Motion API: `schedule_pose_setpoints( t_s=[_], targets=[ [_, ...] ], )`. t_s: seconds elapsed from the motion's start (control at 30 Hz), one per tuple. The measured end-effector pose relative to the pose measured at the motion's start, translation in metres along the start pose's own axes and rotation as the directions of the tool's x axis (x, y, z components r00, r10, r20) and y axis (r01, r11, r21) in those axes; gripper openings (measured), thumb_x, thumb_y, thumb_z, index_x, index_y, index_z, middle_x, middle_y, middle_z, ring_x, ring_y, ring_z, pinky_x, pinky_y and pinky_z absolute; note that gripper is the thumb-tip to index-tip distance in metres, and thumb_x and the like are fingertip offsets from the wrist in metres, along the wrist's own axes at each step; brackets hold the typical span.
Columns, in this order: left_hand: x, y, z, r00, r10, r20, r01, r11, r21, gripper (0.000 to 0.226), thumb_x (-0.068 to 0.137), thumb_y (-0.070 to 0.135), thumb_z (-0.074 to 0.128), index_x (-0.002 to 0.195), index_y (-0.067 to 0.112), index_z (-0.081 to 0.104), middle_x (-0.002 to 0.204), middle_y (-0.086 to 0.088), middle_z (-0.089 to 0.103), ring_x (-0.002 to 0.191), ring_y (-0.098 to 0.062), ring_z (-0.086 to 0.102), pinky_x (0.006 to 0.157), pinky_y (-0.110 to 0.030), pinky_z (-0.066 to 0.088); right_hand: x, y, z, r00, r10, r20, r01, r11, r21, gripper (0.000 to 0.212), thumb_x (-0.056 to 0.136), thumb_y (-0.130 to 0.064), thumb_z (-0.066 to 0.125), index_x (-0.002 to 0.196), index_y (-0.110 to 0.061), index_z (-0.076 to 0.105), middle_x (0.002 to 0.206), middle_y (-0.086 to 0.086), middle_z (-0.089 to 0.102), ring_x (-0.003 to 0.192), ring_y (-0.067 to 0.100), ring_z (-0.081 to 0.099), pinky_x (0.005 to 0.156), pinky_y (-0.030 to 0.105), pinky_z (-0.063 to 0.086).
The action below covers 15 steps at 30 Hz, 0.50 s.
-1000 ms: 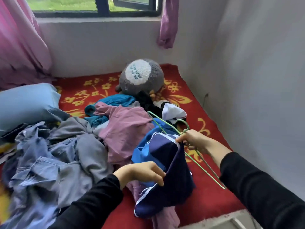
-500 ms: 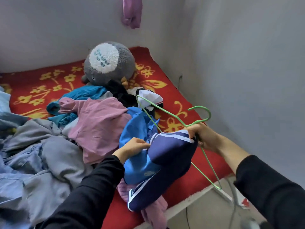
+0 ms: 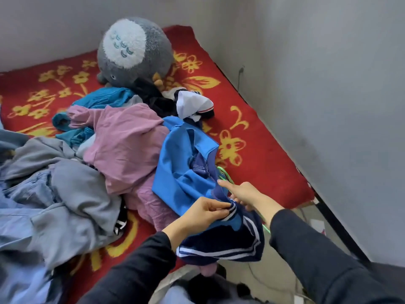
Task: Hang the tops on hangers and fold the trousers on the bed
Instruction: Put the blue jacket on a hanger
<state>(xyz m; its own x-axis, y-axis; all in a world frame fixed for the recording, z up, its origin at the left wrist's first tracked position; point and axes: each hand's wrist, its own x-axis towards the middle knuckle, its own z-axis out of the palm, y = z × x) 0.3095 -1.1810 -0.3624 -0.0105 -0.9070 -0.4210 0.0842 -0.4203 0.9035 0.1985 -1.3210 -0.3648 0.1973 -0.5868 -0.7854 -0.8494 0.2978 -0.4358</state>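
Note:
A blue and navy top point(image 3: 186, 172) with white stripes lies at the bed's near right edge, partly lifted. My left hand point(image 3: 203, 212) pinches its striped navy hem. My right hand point(image 3: 243, 195) grips the same cloth together with a green wire hanger point(image 3: 224, 175), most of which is hidden inside the top. A pink garment point(image 3: 127, 143), a teal one point(image 3: 105, 99), a white and black piece point(image 3: 192, 104) and grey-blue clothes point(image 3: 54, 194) lie piled on the red flowered bed cover point(image 3: 263, 156).
A round grey plush toy point(image 3: 131, 53) sits at the head of the bed against the wall. A grey wall point(image 3: 328, 106) runs close along the bed's right side. Floor with a cable shows below the bed's near corner point(image 3: 306, 227).
The hanger, held up clear of the top before, has gone down into the cloth. My left hand moved right to the striped hem, close to my right hand. The view tilted down.

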Motion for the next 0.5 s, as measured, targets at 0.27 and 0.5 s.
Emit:
schedule_pose_setpoints(
  t_s=[0.27, 0.5],
  targets=[
    [0.007, 0.007, -0.026, 0.904, -0.334, 0.268, 0.243, 0.916, 0.319, 0.025, 0.084, 0.031, 0.063, 0.106, 0.028, 0.074, 0.099, 0.023, 0.071, 0.09, 0.002, 0.061, 0.084, -0.016, 0.048, 0.003, 0.01, 0.003, 0.982, -0.092, -0.164, 0.12, 0.978, 0.172, 0.043, 0.06, -0.005, 0.069, 0.038, -0.02, 0.035, 0.043, -0.005, 0.029, 0.045, 0.016, 0.024, 0.042, 0.022, 0.018],
    [0.073, 0.03, -0.077, 0.949, 0.099, -0.299, 0.206, 0.522, 0.828, 0.05, 0.092, 0.008, 0.044, 0.141, 0.017, 0.045, 0.147, -0.006, 0.042, 0.133, -0.026, 0.038, 0.1, -0.039, 0.038, -0.027, 0.01, -0.024, 0.95, -0.256, -0.177, 0.308, 0.848, 0.431, 0.022, 0.067, 0.003, 0.066, 0.063, -0.017, 0.074, 0.069, -0.01, 0.064, 0.061, 0.007, 0.052, 0.055, 0.02, 0.041]
  ],
)
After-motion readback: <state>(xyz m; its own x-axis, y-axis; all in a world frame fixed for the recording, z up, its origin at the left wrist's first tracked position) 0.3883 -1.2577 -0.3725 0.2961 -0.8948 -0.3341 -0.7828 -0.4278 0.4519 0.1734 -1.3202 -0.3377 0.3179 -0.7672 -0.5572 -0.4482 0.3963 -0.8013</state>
